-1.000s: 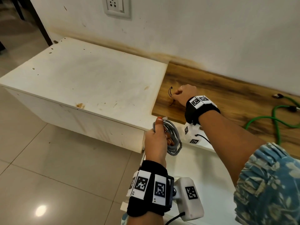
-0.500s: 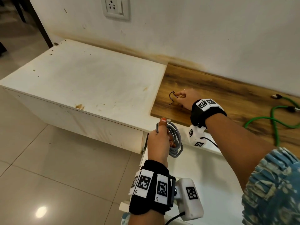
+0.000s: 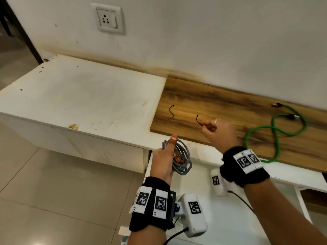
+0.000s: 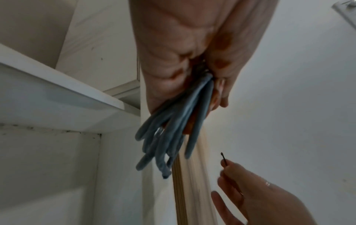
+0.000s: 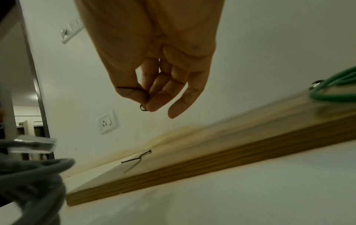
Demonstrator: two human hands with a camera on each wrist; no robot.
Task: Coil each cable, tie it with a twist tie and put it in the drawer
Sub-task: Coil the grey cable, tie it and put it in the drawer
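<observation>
My left hand (image 3: pixel 164 156) grips a coiled grey cable (image 3: pixel 184 159) above the open white drawer (image 3: pixel 203 195), thumb pointing up; the left wrist view shows the grey cable (image 4: pixel 169 137) loops hanging from my fist. My right hand (image 3: pixel 215 131) pinches a black twist tie (image 3: pixel 198 121) between thumb and forefinger, lifted just above the wooden board (image 3: pixel 230 110). In the right wrist view the twist tie (image 5: pixel 142 97) curls under my thumb. A second black twist tie (image 3: pixel 171 112) lies on the board's left end. A loose green cable (image 3: pixel 276 131) sprawls on the board at the right.
A white cabinet top (image 3: pixel 85 96) stretches to the left, with tiled floor (image 3: pixel 44 191) below it. A wall socket (image 3: pixel 108 19) sits on the wall behind. The drawer's right frame (image 3: pixel 300 197) borders another opening.
My right hand has picked one twist tie off the board and drawn it right and toward me, leaving the other lying there. The left hand with the coil has hardly moved.
</observation>
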